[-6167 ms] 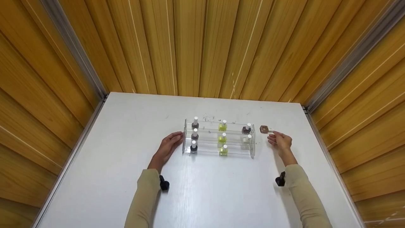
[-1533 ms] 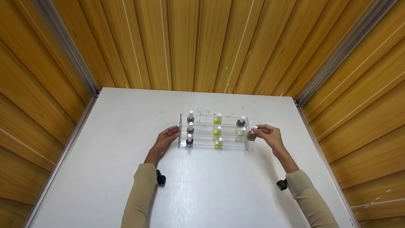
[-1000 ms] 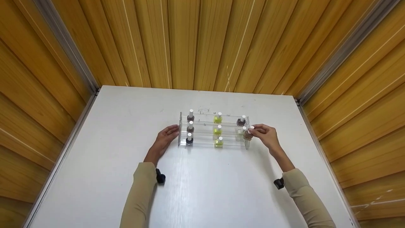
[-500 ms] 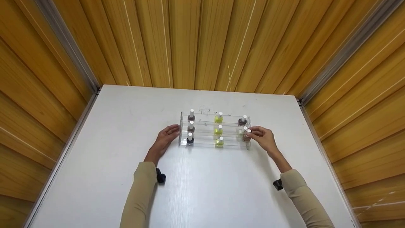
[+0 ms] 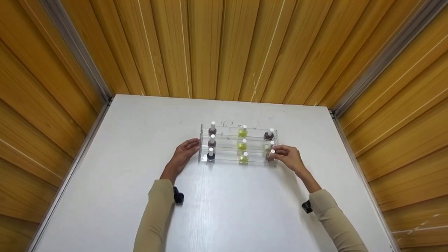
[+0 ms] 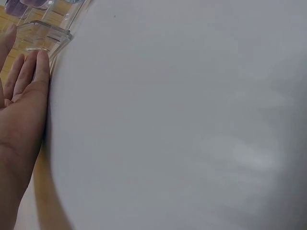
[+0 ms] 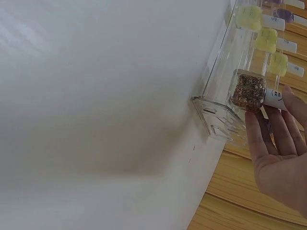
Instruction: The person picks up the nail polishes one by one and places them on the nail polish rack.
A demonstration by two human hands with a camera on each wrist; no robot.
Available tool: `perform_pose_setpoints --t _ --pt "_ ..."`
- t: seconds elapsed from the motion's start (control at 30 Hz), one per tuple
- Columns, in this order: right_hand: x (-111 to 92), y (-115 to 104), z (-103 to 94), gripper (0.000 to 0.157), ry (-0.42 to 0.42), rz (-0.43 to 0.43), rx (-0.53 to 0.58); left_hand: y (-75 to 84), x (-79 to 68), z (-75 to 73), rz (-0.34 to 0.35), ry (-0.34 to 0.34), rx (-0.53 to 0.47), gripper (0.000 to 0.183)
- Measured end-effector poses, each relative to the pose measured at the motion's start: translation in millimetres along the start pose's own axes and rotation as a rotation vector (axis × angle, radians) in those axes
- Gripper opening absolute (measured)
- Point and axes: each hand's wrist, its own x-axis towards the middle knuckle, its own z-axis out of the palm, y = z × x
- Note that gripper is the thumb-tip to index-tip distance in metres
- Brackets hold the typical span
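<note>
My right hand (image 5: 289,159) pinches the white cap of a brown glittery nail polish bottle (image 7: 248,91) at the right end of the front tier of a clear acrylic display rack (image 5: 225,161). Whether the bottle bears on the tier, I cannot tell. With straight fingers, my left hand (image 5: 183,154) touches the rack's left end panel; the left wrist view shows its fingertips (image 6: 42,56) at that panel. Dark bottles (image 5: 210,156) line the rack's left side. Yellow bottles (image 5: 243,159) stand in its middle. At the right are a dark bottle (image 5: 268,135) behind and a pale one, partly hidden by my fingers.
The rack stands on a white table (image 5: 224,210). Wood-patterned panels (image 5: 217,49) rise behind the table and on both sides. Dark smudges (image 5: 226,123) mark the tabletop behind the rack.
The brown bottle lay on the table right of the rack; my right hand has lifted it, brought it left over the right end panel and lowered it to the front tier. The left hand stays put.
</note>
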Motion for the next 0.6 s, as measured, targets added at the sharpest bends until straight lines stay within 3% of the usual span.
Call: perform_pose_setpoints --t 0.23,0.6 --pt "4.2 3.7 0.1 0.029 -0.047 -0.046 -0.025 1.5 -0.2 0.9 0.007 -0.001 -0.017 0.05" --pt "7.6 9.2 3.4 0.03 -0.101 -0.052 -0.004 0.9 -1.7 0.8 0.004 0.004 -0.021 0.048"
